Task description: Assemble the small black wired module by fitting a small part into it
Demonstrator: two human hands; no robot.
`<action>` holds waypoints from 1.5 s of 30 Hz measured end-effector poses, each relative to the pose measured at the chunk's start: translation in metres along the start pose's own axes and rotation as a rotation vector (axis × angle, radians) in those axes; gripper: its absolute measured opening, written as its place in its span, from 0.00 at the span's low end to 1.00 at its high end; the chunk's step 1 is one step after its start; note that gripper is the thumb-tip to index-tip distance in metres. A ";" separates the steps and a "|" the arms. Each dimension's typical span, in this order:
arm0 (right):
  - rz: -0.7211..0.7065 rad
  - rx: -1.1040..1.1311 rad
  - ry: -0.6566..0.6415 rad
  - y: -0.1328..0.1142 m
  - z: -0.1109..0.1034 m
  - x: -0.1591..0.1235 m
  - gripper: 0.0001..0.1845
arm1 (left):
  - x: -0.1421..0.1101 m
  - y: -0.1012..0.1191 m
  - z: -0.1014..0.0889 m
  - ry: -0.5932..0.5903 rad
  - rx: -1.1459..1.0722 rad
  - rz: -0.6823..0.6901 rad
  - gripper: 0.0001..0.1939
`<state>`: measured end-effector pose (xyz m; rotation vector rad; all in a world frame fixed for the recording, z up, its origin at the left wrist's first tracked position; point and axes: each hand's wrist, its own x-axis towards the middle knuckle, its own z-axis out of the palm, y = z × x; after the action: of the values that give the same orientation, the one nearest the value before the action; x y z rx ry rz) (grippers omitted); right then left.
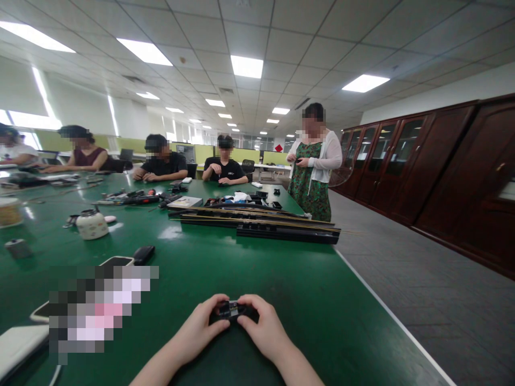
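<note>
Between my two hands is a small black plastic device with a lighter, metallic-looking patch in its middle. My left hand grips its left end, thumb below and fingers above. On the right end, my right hand has the same kind of hold. Both hands are just over the green table near its front edge. The device's ends are covered by my fingers, and its exact kind is too small to make out.
Long black rails with thin yellowish rods lie across the table ahead. At left are a phone, a white jar and a metal cylinder. Several people sit beyond; one person stands by the right edge. Wooden cabinets line the right.
</note>
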<state>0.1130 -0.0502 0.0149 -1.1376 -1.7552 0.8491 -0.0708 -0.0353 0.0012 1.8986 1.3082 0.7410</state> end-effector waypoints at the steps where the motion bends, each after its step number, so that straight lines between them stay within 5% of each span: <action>1: -0.003 -0.002 -0.003 0.000 0.000 0.000 0.15 | 0.000 0.000 0.000 0.000 0.000 0.003 0.21; 33: 0.006 -0.153 -0.083 0.004 0.002 -0.001 0.12 | 0.002 -0.012 0.005 0.024 0.072 0.067 0.21; 45: -0.019 -0.033 0.060 0.002 0.001 0.001 0.10 | 0.001 -0.006 0.004 0.027 0.052 0.044 0.22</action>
<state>0.1130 -0.0486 0.0133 -1.1546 -1.7340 0.7700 -0.0711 -0.0340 -0.0058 1.9703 1.3175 0.7638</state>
